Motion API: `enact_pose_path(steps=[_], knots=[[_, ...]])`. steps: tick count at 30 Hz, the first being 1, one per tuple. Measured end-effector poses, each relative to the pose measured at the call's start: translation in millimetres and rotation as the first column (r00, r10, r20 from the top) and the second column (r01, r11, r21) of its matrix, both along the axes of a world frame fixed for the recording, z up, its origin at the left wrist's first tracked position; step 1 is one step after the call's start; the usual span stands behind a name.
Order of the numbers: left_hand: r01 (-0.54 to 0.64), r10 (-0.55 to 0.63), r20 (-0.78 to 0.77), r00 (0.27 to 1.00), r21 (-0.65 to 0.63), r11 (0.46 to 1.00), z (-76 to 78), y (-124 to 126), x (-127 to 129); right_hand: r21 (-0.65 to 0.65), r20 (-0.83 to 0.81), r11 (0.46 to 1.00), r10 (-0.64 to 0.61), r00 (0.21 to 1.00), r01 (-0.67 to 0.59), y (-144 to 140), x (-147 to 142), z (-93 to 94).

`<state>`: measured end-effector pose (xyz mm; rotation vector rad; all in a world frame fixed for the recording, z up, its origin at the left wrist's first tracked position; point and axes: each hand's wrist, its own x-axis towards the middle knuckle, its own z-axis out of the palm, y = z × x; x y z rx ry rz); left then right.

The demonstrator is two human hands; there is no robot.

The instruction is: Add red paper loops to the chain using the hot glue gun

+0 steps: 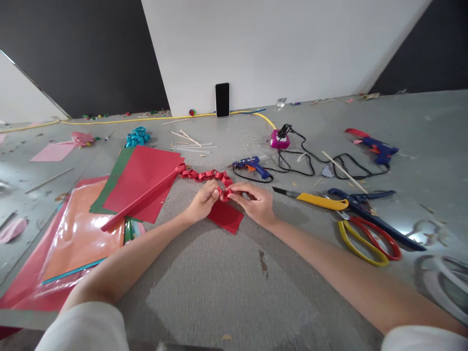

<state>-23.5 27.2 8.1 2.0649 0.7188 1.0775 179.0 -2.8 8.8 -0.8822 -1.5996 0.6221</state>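
Note:
A red paper chain [206, 175] of small folded links curves across the grey table, and its near end is between my hands. My left hand [205, 199] pinches that end from the left. From the right, my right hand [256, 201] grips the same end, its thumb and fingertips together. Under my hands lies a red paper piece [227, 217]. The far end of the chain meets a long rolled red paper strip [141, 199], which rests on red sheets [144, 168] and a green sheet [109, 183].
Right of my hands lie a blue glue gun [252, 165], a yellow cutter [321, 201], scissors [369, 239] and dark-blue pliers [387, 222]. Another glue gun [378, 147] is farther back, its cord running to a purple socket block [280, 140]. A phone [222, 100] leans on the wall.

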Motion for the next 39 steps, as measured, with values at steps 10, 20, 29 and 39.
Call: enact_pose_path(steps=[10,20,29,39], knots=[[0.027,-0.017,0.051,0.999,-0.191,0.981,-0.6,-1.7,2.1,-0.025,0.052,0.993,0.113,0.992,-0.112,4.3,0.2,-0.4],[0.02,-0.015,0.025,1.0,-0.211,0.977,-5.3,-1.5,5.0,-0.09,0.016,0.988,0.124,0.992,-0.122,3.8,-1.5,1.4],[-0.006,0.048,0.125,0.991,-0.313,0.95,-7.7,-1.3,4.2,-0.071,0.0,0.993,0.093,0.996,-0.093,5.1,-1.0,-5.8],[-0.037,0.089,0.161,0.983,-0.304,0.952,-8.9,2.0,5.2,-0.035,0.016,0.997,0.067,0.998,-0.067,4.4,-2.8,-3.4]])
